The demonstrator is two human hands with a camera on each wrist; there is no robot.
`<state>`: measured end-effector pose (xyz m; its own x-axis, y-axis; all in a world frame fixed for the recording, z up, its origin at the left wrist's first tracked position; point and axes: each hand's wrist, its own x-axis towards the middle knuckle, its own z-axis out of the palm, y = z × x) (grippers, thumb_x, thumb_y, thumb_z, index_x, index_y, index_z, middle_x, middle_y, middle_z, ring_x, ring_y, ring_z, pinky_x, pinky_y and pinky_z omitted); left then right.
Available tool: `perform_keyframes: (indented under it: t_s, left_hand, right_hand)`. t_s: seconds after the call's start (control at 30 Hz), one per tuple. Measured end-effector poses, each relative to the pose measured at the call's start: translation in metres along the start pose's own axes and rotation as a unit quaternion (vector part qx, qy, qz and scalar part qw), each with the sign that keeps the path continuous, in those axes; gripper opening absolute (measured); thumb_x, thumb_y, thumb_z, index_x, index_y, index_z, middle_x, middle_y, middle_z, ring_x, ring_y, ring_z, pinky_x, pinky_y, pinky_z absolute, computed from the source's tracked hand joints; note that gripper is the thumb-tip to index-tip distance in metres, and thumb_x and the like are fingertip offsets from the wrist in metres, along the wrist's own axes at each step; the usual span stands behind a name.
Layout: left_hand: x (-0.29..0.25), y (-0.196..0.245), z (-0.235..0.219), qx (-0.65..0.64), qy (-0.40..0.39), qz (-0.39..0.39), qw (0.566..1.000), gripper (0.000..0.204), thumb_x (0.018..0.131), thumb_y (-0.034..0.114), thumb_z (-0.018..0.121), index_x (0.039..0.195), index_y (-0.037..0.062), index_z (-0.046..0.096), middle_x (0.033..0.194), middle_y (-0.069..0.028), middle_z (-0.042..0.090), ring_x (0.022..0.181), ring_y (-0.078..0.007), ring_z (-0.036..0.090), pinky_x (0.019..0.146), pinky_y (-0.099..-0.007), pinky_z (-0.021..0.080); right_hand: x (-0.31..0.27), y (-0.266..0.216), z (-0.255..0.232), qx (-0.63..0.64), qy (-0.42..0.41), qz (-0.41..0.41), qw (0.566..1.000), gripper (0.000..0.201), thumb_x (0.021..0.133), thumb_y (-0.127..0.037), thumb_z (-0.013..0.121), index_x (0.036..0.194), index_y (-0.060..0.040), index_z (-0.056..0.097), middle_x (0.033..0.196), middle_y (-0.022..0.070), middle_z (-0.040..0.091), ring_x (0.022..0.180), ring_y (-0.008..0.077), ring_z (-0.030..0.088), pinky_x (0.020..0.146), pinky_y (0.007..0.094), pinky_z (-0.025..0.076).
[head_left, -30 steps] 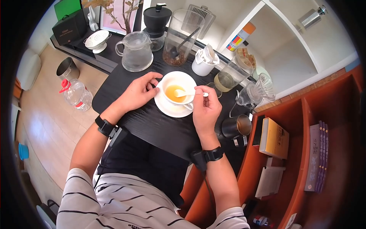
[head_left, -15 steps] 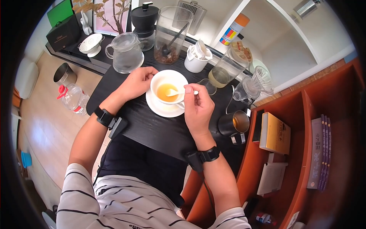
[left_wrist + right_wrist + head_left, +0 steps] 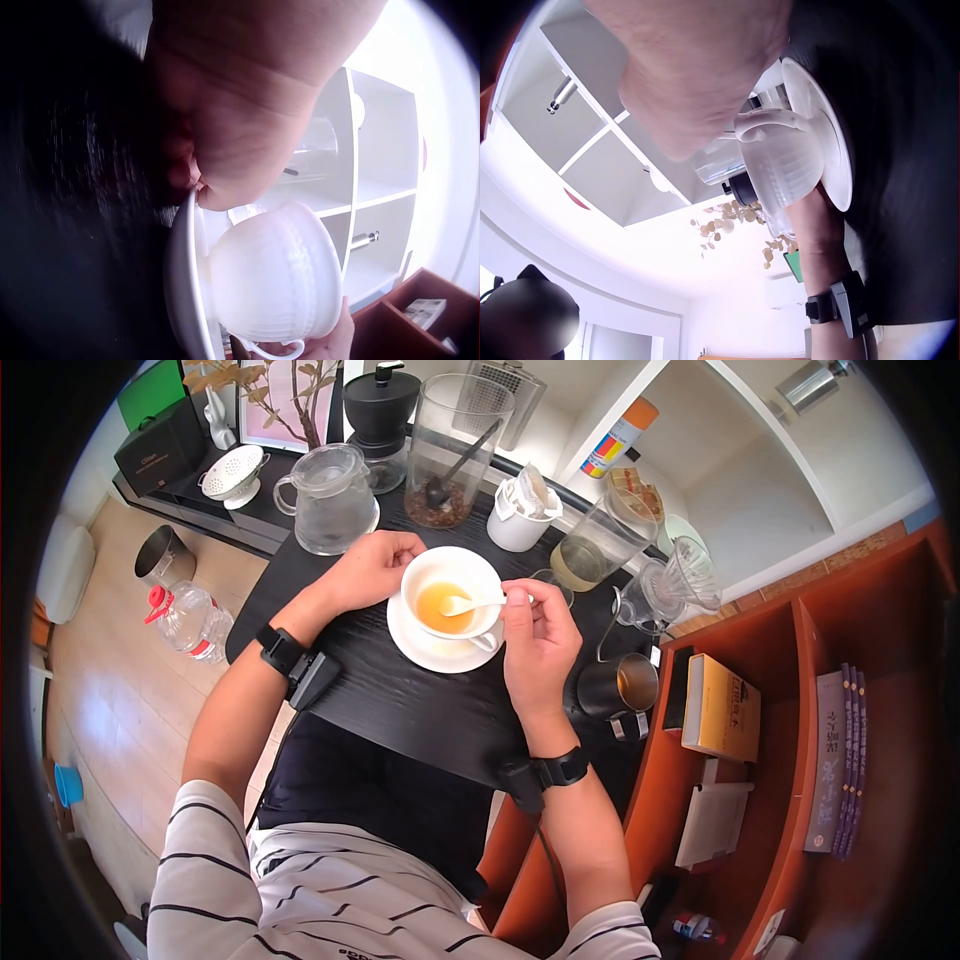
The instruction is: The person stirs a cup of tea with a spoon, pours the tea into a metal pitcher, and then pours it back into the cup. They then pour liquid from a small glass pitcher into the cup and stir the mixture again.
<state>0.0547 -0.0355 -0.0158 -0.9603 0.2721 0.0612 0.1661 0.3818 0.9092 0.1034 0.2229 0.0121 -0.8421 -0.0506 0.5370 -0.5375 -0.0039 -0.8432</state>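
A white teacup (image 3: 410, 582) holding amber liquid (image 3: 437, 600) stands on a white saucer (image 3: 420, 650) on the black table. At the saucer's far left edge, my left hand (image 3: 372, 570) pinches the rim, the thumb on top in the left wrist view; its other fingers are partly hidden. My right hand (image 3: 540, 645) grips a white spoon (image 3: 480, 601) by the handle between thumb and fingers, right of the cup. The spoon's bowl dips into the liquid. In the right wrist view the cup's handle (image 3: 769, 120) shows close beside that hand.
Behind the cup stand a glass pitcher (image 3: 333, 505), a coffee grinder (image 3: 380, 410), a tall glass (image 3: 440, 515) with a dark spoon and a white mug (image 3: 517, 530). Rightward are a glass dripper (image 3: 690, 575), a dark metal jug (image 3: 600, 690) and a wooden shelf (image 3: 780, 660).
The left hand has shifted slightly around the saucer rim toward the back. The right hand keeps hold of the spoon, whose angle in the cup has altered a little. The head view has shifted slightly.
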Motion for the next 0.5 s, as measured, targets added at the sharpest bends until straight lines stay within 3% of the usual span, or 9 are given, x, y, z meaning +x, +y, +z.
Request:
perform_keyframes:
  t_s: [0.27, 0.5]
  left_hand:
    - [-0.0035, -0.0027, 0.0025, -0.040, 0.007, 0.001, 0.999, 0.014, 0.098, 0.007, 0.073, 0.109, -0.0016, 0.071, 0.093, 0.0017, 0.074, 0.084, -0.0010, 0.064, 0.073, -0.0209, 0.052]
    - [-0.0073, 0.0002, 0.0027, -0.040, 0.013, -0.006, 0.999, 0.014, 0.098, 0.006, 0.073, 0.111, -0.0004, 0.072, 0.094, 0.0029, 0.074, 0.084, -0.0004, 0.063, 0.073, -0.0200, 0.052]
  right_hand:
    - [0.0007, -0.0072, -0.0033, 0.010, -0.030, 0.052, 0.998, 0.013, 0.106, -0.009, 0.070, 0.110, 0.0026, 0.073, 0.091, -0.0024, 0.063, 0.076, 0.0018, 0.055, 0.066, 0.0194, 0.043]
    - [0.0052, -0.0056, -0.0048, -0.006, -0.019, 0.040, 0.999, 0.015, 0.105, -0.008, 0.071, 0.114, 0.0035, 0.075, 0.093, -0.0009, 0.063, 0.077, 0.0023, 0.055, 0.067, 0.0197, 0.044]
